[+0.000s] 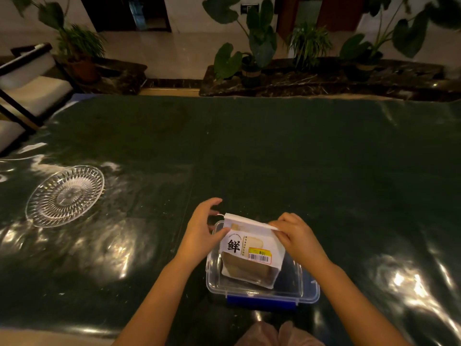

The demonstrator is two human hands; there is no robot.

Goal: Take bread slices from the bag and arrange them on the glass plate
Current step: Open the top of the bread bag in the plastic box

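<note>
Bread bag [249,253] stood upright in clear tub [309,293] at near table edge, top folded shut. Bread seen through bag window. Right hand [294,236] closed on bag's folded top at right end, strip pinched between fingers. Left hand [202,228] placed at bag's upper left corner: thumb pressed to bag face, fingers curled loosely above, apart from bag. Glass plate [65,195] set bare on green table [274,151], well left of tub. Yellow price sticker [259,255] stuck on bag front.
</note>
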